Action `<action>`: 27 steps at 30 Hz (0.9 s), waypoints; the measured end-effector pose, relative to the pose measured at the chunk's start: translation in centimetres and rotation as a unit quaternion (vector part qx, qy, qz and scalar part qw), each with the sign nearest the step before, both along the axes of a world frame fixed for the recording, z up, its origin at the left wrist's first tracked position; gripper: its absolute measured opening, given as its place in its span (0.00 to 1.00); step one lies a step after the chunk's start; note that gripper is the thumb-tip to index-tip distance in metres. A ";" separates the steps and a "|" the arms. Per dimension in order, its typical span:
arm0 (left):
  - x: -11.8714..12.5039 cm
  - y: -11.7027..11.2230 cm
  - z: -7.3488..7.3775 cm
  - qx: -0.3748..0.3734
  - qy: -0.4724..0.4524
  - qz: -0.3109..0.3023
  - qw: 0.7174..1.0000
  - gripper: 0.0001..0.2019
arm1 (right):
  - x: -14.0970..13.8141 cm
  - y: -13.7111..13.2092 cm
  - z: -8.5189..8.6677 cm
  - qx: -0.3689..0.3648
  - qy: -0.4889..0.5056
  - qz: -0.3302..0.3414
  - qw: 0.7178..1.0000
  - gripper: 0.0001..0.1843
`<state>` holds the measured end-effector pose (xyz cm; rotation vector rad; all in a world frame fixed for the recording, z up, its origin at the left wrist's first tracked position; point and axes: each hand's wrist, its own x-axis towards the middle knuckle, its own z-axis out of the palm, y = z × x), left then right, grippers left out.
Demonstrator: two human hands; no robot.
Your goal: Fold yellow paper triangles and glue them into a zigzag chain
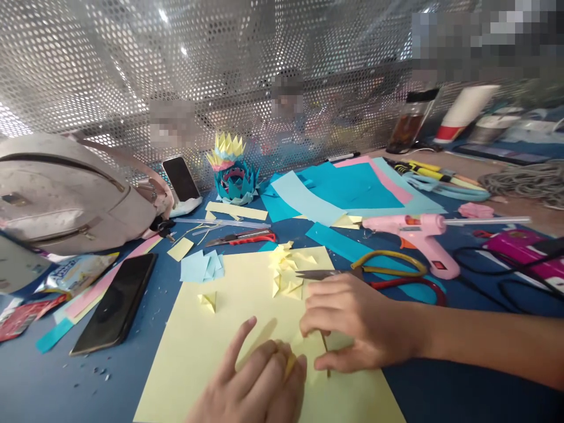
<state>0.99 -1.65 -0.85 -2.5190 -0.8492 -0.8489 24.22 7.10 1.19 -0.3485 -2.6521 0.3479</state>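
My left hand [264, 379] is closed on a small folded piece of yellow paper [289, 365], low over a large pale yellow sheet [176, 358]; its little finger sticks out. Just to the right, my right hand [352, 326] has its fingers curled and its thumb against a thin brown strip [326, 352], whose kind I cannot make out. Several folded yellow paper triangles [286, 276] lie in a pile beyond my hands, and one more triangle [208, 301] sits apart to the left. Scissors [392, 273] with yellow and red handles lie behind my right hand.
A pink glue gun [418, 235] lies at right. Blue paper sheets [352, 185], a red utility knife [251, 237] and a folded-paper model [235, 176] are farther back. At left are light blue paper squares [202, 266], a phone [117, 302] and a backpack [70, 188].
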 end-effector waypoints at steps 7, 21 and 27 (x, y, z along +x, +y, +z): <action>-0.3 0.0 -0.1 -0.010 0.035 -0.004 0.999 0.09 | -0.7 -0.6 0.2 -0.156 0.006 -0.045 0.987 0.02; -1.7 1.1 1.7 -0.050 0.103 -0.074 0.991 0.13 | -0.7 -0.6 -0.5 -0.167 0.026 -0.127 0.977 0.05; -1.7 1.1 1.1 -0.073 0.107 -0.062 0.990 0.13 | -0.4 -0.6 -0.6 -0.122 0.036 -0.104 0.986 0.06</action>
